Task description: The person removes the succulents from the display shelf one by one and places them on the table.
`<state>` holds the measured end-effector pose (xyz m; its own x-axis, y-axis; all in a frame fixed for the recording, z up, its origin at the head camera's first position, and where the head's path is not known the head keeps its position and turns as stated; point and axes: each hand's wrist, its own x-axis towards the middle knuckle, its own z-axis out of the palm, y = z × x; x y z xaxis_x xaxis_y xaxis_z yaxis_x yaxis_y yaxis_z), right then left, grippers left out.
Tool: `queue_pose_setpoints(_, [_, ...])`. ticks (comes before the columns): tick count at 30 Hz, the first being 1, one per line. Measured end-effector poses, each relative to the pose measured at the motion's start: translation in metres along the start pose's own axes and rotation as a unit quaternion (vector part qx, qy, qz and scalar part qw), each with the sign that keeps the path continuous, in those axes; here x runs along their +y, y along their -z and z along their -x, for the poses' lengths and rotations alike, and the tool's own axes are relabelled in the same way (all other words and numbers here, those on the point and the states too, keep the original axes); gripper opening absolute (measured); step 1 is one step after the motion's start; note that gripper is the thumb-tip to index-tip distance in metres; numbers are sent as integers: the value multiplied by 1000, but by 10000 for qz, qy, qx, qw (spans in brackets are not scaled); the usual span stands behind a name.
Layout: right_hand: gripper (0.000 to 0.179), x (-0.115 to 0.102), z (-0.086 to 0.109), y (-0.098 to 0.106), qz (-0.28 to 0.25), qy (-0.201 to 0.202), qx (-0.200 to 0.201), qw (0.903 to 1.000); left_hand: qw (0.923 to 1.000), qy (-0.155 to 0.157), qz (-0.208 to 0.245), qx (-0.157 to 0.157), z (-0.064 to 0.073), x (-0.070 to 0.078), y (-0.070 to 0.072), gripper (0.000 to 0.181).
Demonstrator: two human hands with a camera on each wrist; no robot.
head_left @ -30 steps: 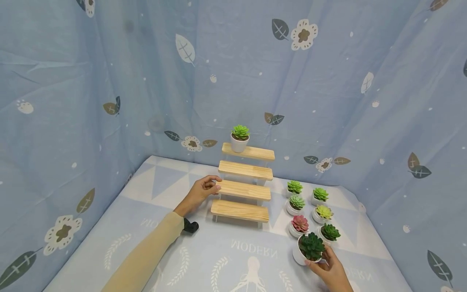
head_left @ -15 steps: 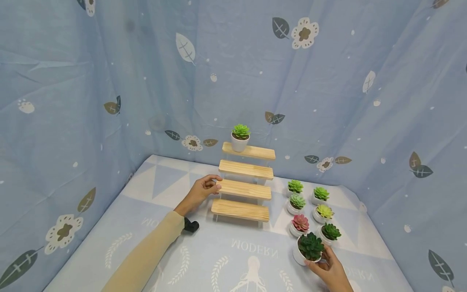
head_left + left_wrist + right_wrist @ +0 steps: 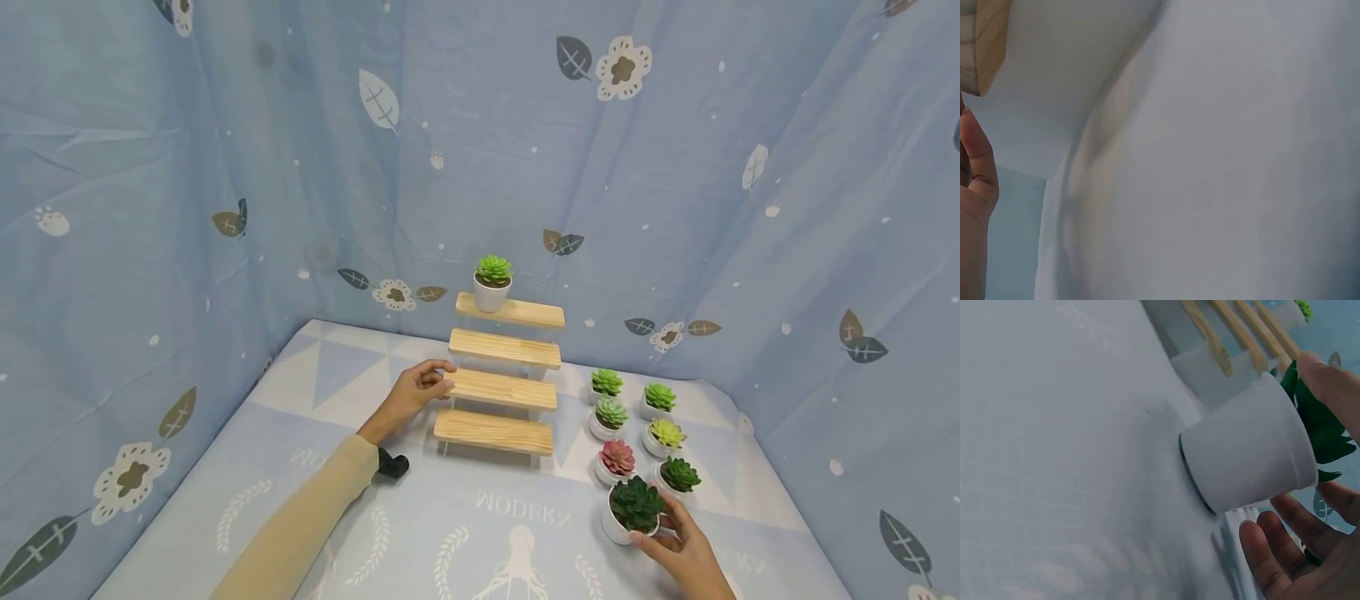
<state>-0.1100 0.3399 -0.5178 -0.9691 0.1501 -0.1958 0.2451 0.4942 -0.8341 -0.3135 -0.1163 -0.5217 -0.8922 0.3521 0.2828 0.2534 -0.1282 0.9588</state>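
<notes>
In the head view my left hand [image 3: 411, 393] pinches the left end of the third board down on a stepped wooden plant stand [image 3: 498, 389]. The left wrist view shows that hand's curled fingers [image 3: 977, 150] right at the board's end [image 3: 990, 44]. At the front right, my right hand [image 3: 686, 550] holds a dark green potted succulent [image 3: 636, 504] from its right side. Its white pot [image 3: 1244, 447] looks tilted in the right wrist view, with the thumb and a finger at the rim and the other fingers loosely bent below.
A bright green succulent [image 3: 492, 287] stands at the left of the top board. Several small potted succulents, one of them pink [image 3: 617, 460], stand in two columns right of the stand. A black object [image 3: 392, 464] is by the left wrist. Patterned curtains [image 3: 480, 167] enclose the table.
The right hand has shifted slightly, and its fingers show more behind the pot; the dark green succulent has turned or moved a little left. The left hand stays at the board.
</notes>
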Motion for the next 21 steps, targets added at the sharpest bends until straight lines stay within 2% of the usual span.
queue_pose_setpoints(6, [79, -10, 4, 19, 0, 525, 95, 9986, 10000, 2, -28, -9, 1, -1, 0, 37])
queue_pose_setpoints(13, [74, -32, -2, 42, -77, 1095, 128, 9939, 9999, 37, -104, 18, 1, -2, 0, 37])
queue_pose_setpoints(16, [72, -43, -8, 49, -21, 1511, 217, 9883, 9999, 65, -91, 24, 1, -2, 0, 38])
queue_pose_setpoints(21, [67, -65, -22, 57, 164, 2315, 347, 9721, 9999, 73, -79, 13, -1, 0, 0, 38])
